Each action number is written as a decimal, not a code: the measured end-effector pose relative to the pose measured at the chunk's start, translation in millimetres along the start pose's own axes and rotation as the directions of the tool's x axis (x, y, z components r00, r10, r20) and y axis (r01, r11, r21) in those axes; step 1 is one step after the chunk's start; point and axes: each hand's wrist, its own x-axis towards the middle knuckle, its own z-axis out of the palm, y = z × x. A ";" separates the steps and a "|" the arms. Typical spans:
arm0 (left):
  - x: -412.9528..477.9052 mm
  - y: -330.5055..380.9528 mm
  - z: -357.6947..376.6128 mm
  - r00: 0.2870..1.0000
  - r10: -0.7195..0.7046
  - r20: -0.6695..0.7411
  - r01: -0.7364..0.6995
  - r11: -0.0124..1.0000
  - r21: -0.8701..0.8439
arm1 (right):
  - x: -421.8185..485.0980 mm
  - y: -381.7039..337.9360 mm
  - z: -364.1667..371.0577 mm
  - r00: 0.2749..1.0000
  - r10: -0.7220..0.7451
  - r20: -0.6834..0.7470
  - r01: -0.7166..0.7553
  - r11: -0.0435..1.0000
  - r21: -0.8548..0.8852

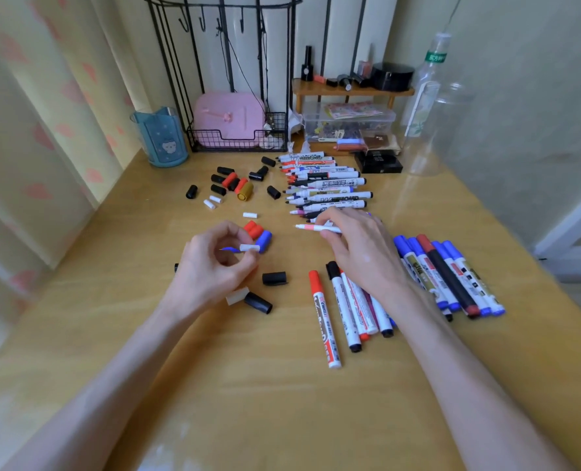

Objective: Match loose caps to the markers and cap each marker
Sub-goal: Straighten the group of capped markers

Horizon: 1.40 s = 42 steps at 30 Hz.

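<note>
- Yellow wooden tabletop [248,385] hard against a curtain and a pale wall, strewn with markers and caps.
- Left hand [210,266], fingers curled, pinching a small white cap [250,248] between thumb and forefinger, just beside a red-and-blue clump of caps [258,234].
- Right hand [360,246] gripping a slim white marker [312,227] by the barrel, pink tip bare and pointing left toward the cap, the two not yet touching.
- Behind that hand, a row of uncapped markers [326,185]; in front, a capped bunch [345,307]; to the right, a second capped bunch [452,273].
- Risk of a mismatch: other loose white caps [212,201] much alike, so easy to force a wrong one on and leave it loose or jammed.
- Risk of a smear: bare tip near fingers and glossy wood; likely with a crooked approach.
- Risk of a drop: small, round, lightly held; apt to roll in among the heap of black, red and gold caps [231,183] or off the edge.
- Risk of a knock: right forearm passing over the near bunch, wrist close to the uncapped row; one careless sweep enough to scatter both.
- Blue cup [159,141], back left: contents hidden.
- Wire basket [200,137]: a pink case [227,117] standing inside.
- Clear lidded box [350,125] under a small wooden shelf [350,91]: small odds and ends, too blurred to name.
- Clear bottle [423,96], back right: seemingly empty.
</note>
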 end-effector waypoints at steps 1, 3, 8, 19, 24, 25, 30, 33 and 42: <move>-2.4 0.1 -2.1 1.000 -0.013 0.007 0.013 0.999 -0.052 | -0.4 -3.2 -1.8 1.000 -0.011 0.012 0.011 1.000 0.005; -5.5 -1.0 -4.4 1.000 -0.019 0.015 0.021 0.989 -0.149 | -2.2 -8.1 -5.7 0.999 -0.039 0.024 0.039 0.999 0.016; -8.6 -16.7 -4.5 0.997 0.004 0.082 0.009 0.987 -0.158 | -16.0 -10.4 -9.6 0.999 -0.039 -0.010 0.040 0.986 0.160; -8.6 -16.4 -5.2 0.990 0.058 0.130 -0.040 0.990 -0.135 | -28.5 -19.2 -1.4 0.990 -0.115 -0.080 0.126 0.979 0.157; -8.3 -17.0 -3.6 0.988 0.058 0.143 -0.037 0.989 -0.142 | -28.9 -21.8 3.7 0.989 -0.137 -0.053 0.143 0.980 0.136; -8.2 -17.4 -3.5 0.987 0.064 0.146 -0.044 0.990 -0.132 | -29.0 -22.3 4.4 0.989 -0.139 -0.051 0.145 0.980 0.136; -9.8 -17.9 -3.3 0.986 0.081 0.143 -0.070 0.994 -0.085 | -30.0 -24.0 4.2 0.989 -0.135 -0.051 0.141 0.981 0.130; -9.8 -16.0 -3.2 0.986 0.093 0.140 -0.085 0.995 -0.061 | -29.8 -25.0 3.8 0.990 -0.135 -0.048 0.140 0.982 0.128; -9.9 -14.7 -2.1 0.985 0.107 0.135 -0.104 0.994 -0.024 | -30.5 -24.4 3.1 0.988 -0.141 -0.064 0.149 0.980 0.131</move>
